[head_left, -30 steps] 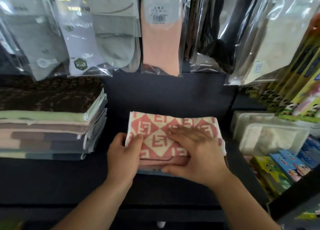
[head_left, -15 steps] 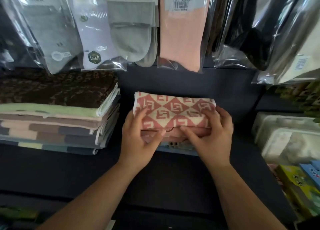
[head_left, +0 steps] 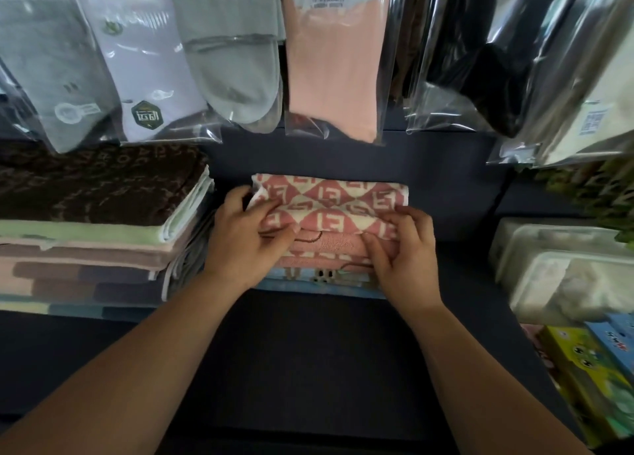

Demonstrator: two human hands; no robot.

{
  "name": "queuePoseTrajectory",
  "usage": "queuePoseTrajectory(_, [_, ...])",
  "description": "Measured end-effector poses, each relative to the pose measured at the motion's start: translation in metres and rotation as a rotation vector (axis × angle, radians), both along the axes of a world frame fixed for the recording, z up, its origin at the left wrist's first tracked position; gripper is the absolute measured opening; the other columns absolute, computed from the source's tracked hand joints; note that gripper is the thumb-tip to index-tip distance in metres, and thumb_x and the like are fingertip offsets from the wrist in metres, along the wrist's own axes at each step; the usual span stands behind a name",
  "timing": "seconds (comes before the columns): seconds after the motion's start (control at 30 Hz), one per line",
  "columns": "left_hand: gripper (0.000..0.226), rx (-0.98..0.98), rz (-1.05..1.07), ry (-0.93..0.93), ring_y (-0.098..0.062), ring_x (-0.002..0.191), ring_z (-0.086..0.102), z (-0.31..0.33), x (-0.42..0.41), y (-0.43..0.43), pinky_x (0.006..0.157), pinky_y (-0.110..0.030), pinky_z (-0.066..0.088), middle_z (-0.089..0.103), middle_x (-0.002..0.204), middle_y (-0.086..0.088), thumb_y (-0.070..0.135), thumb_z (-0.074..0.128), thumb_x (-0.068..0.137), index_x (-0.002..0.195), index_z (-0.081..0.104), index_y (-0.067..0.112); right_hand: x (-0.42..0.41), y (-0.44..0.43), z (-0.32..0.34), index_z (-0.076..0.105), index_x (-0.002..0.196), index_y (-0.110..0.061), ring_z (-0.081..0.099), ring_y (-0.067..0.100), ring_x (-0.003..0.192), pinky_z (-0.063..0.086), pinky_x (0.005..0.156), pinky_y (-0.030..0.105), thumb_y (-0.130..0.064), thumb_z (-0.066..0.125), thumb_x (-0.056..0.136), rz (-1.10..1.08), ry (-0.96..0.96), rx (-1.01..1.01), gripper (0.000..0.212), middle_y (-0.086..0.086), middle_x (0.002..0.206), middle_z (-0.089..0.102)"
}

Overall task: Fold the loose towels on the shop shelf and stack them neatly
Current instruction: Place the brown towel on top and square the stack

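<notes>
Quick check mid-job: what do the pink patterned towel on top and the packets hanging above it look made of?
Patterned towel: probably cotton terry, matte and slightly fuzzy; its folded edges look thick, soft and rounded. Hanging packets: thin clear plastic film, glossy; glare streaks and wrinkles show, with socks visible through it.

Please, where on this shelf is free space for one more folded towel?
Bare dark shelf lies in front of the small towel stack, and between it and the plastic boxes at right. The left is crowded: the tall towel pile stands close.
</notes>
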State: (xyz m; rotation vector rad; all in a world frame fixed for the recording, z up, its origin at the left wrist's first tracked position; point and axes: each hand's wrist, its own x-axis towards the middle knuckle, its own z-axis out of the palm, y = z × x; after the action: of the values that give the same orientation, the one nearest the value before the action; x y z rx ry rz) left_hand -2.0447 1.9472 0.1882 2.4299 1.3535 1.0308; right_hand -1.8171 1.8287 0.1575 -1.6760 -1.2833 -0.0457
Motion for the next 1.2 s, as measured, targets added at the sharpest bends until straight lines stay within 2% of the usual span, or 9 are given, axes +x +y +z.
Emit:
queuePoseTrajectory(0.13, [0.07,0.151,0.057,0.21,-0.036,0.143,0.031,0.025,0.005,-0.008,0.115,-0.061,0.027,0.034,0.16,-0.005,0.071,0.032,0.088,0.112,0.078,0.023,-0.003,-0.005,0.025,0.07,0.106,-0.018,0.041,0.035,0.137,0.024,0.115,0.069,-0.064,0.048,0.092,-0.2,-0.317,-0.052,0.052,0.007,0.128,0.058])
queuePoseTrajectory(0.2, [0.068,0.185,0.042,0.311,-0.03,0.146,0.033,0.034,0.014,-0.006,0.119,-0.06,0.021,0.044,0.156,-0.003,0.064,0.026,0.093,0.121,0.072,0.024,-0.011,0.002,0.045,0.072,0.106,-0.018,0.041,0.033,0.139,0.014,0.118,0.066,-0.058,0.043,0.097,-0.199,-0.455,-0.073,0.05,0.006,0.126,0.063])
queuePoseTrajectory(0.3, [0.062,0.163,-0.042,0.445,-0.024,0.141,0.043,0.039,0.029,0.0,0.118,-0.053,0.025,0.054,0.149,0.001,0.053,0.024,0.095,0.141,0.056,0.028,-0.028,0.022,0.066,0.066,0.124,-0.021,0.048,0.032,0.137,0.022,0.121,0.059,-0.046,0.042,0.101,-0.016,-0.542,-0.169,0.042,0.006,0.134,0.062])
queuePoseTrajectory(0.57, [0.063,-0.04,-0.219,0.552,-0.015,0.15,0.027,0.044,0.033,0.018,0.124,-0.044,0.017,0.033,0.164,0.004,0.054,0.026,0.1,0.157,0.035,0.027,-0.027,0.05,0.078,0.03,0.156,-0.036,0.022,0.019,0.153,0.012,0.124,0.048,-0.058,0.019,0.102,0.144,-0.506,-0.669,0.059,-0.005,0.164,0.03])
queuePoseTrajectory(0.7, [0.061,-0.181,-0.21,0.472,-0.018,0.146,0.033,0.047,0.031,0.018,0.119,-0.036,0.027,0.034,0.162,0.006,0.056,0.041,0.101,0.156,0.035,0.029,-0.012,0.04,0.068,0.035,0.154,-0.033,0.029,0.021,0.149,0.021,0.121,0.048,-0.079,0.015,0.091,-0.012,-0.479,-0.704,0.081,-0.003,0.158,0.039])
queuePoseTrajectory(0.83, [0.048,-0.23,-0.189,0.291,-0.018,0.134,0.048,0.04,0.029,0.019,0.108,-0.032,0.038,0.051,0.149,0.005,0.048,0.046,0.102,0.147,0.05,0.033,0.002,0.031,0.054,0.042,0.151,-0.028,0.023,0.018,0.151,0.036,0.114,0.049,-0.068,0.021,0.096,-0.03,-0.31,-0.607,0.071,-0.004,0.158,0.039])
queuePoseTrajectory(0.97, [0.037,0.148,-0.081,-0.099,-0.025,0.11,0.059,0.018,0.015,0.006,0.097,-0.04,0.048,0.067,0.117,-0.003,0.039,0.048,0.098,0.117,0.07,0.016,0.001,0.011,0.04,0.056,0.138,-0.023,0.038,0.031,0.143,0.036,0.113,0.058,-0.064,0.029,0.097,-0.15,-0.309,-0.275,0.064,0.006,0.148,0.051])
queuePoseTrajectory(1.1, [0.043,0.332,-0.003,-0.124,-0.035,0.13,0.049,-0.018,-0.005,-0.023,0.108,-0.049,0.039,0.052,0.143,-0.017,0.034,0.047,0.1,0.133,0.058,0.009,-0.011,-0.019,0.018,0.055,0.136,-0.028,0.023,0.041,0.15,0.016,0.116,0.072,-0.059,0.044,0.099,-0.168,-0.566,-0.111,0.049,0.013,0.155,0.041])
queuePoseTrajectory(1.2, [0.053,0.211,-0.035,-0.032,-0.042,0.146,0.031,-0.047,-0.005,-0.032,0.112,-0.063,0.033,0.024,0.163,-0.019,0.042,0.044,0.1,0.148,0.044,0.018,-0.02,-0.018,0.0,0.041,0.146,-0.034,0.009,0.044,0.153,0.014,0.112,0.079,-0.06,0.037,0.101,-0.158,-0.532,-0.19,0.052,0.015,0.162,0.023])
